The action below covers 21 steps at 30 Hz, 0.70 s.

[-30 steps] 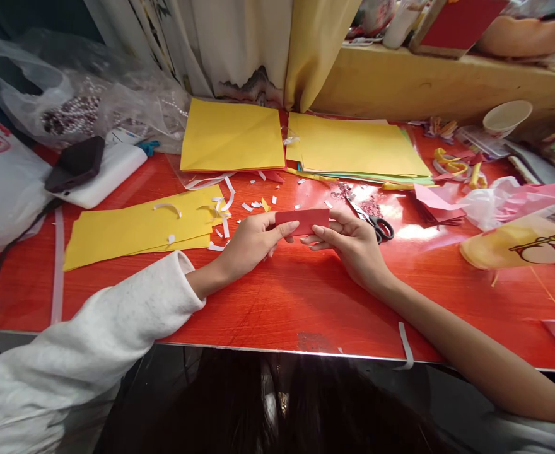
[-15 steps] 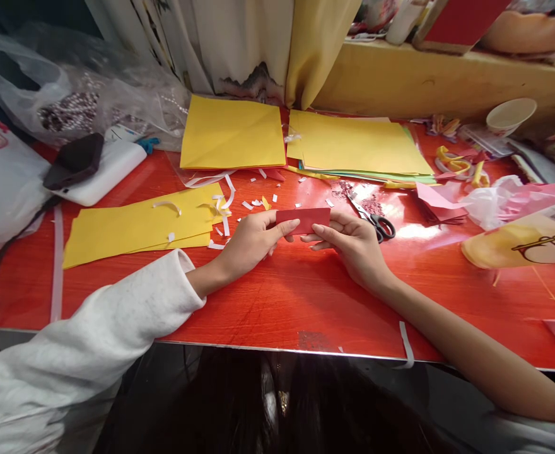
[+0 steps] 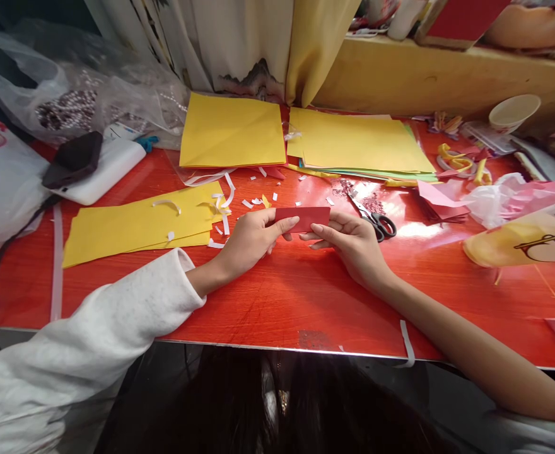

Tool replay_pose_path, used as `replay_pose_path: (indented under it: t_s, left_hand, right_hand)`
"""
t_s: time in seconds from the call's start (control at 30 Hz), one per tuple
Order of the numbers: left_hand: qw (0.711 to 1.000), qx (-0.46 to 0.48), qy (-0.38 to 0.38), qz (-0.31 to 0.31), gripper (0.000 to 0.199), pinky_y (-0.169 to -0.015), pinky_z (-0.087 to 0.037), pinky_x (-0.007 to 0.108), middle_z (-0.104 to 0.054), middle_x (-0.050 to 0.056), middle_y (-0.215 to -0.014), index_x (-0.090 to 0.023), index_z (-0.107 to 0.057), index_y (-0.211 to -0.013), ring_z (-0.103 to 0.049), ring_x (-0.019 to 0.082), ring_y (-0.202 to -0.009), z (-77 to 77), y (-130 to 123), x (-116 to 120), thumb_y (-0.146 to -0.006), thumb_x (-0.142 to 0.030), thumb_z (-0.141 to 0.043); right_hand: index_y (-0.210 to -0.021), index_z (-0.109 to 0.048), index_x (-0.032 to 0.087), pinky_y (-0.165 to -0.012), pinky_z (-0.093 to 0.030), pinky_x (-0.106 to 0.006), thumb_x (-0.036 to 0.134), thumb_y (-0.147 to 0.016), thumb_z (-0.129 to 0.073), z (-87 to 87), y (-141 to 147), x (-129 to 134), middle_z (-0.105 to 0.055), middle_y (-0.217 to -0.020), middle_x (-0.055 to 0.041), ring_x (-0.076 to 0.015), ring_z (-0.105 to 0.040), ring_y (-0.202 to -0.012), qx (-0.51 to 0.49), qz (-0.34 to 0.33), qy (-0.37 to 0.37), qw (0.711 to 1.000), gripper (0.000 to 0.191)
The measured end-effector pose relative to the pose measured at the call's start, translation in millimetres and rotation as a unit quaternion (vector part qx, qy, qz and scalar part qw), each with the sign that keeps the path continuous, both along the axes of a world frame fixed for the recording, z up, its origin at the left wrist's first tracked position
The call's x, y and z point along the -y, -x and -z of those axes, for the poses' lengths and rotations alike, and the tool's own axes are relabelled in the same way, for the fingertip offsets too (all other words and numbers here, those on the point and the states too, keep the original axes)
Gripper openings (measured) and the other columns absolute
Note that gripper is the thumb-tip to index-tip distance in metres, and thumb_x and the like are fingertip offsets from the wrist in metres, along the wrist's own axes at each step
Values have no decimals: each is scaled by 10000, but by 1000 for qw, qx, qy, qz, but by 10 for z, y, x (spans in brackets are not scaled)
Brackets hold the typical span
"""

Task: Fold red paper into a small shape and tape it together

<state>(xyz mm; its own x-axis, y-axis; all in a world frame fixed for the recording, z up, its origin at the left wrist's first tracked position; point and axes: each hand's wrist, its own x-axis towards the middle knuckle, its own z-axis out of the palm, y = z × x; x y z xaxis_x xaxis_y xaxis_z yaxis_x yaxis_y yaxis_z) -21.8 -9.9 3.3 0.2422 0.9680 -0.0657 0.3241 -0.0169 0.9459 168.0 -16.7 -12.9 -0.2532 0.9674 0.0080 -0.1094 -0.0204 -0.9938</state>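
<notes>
From the card, a hand could pass at six o'clock over bare table to its near edge. Scissors block three, beside the right hand; yellow stacks bar eleven and one; yellow strips, nine.

We read a home-like room used for papercraft; we see a curtain behind the red worktop, stacked yellow sheets, scissors, white paper scraps, a cluttered ledge.

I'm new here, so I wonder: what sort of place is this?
Looks like a craft workspace, perhaps at home: scissors, stacks of yellow paper and white paper scraps lie on a red table.
</notes>
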Motion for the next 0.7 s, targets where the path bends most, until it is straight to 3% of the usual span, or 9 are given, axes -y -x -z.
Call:
replay_pose_path:
  t_s: [0.17, 0.7]
  left_hand:
    - [1000, -2, -3, -3, 362, -452, -316, 225, -435, -47, -455, -150, -590, -695, -400, 60, -414, 4, -1, -3, -838, -482, -570]
    - [998, 49, 26, 31, 308, -414, -284, 199, -445, -58, -485, -152, -548, -696, -382, 49, -418, -28, -21, 51, -761, -427, -670]
  right_hand:
    - [-1001, -667, 192, -698, -581, -264, 343, -794, -696, 7, -3, -4, -718, -981, -47, -170, -707, -808, 8, 2, 0, 1000, 259]
    - [-953, -649, 172, -670, -593, -271, 285, -767, -723, -40, 56, 67, -716, -755, -17, -142, -694, -654, 7, 39, -9, 999, 230]
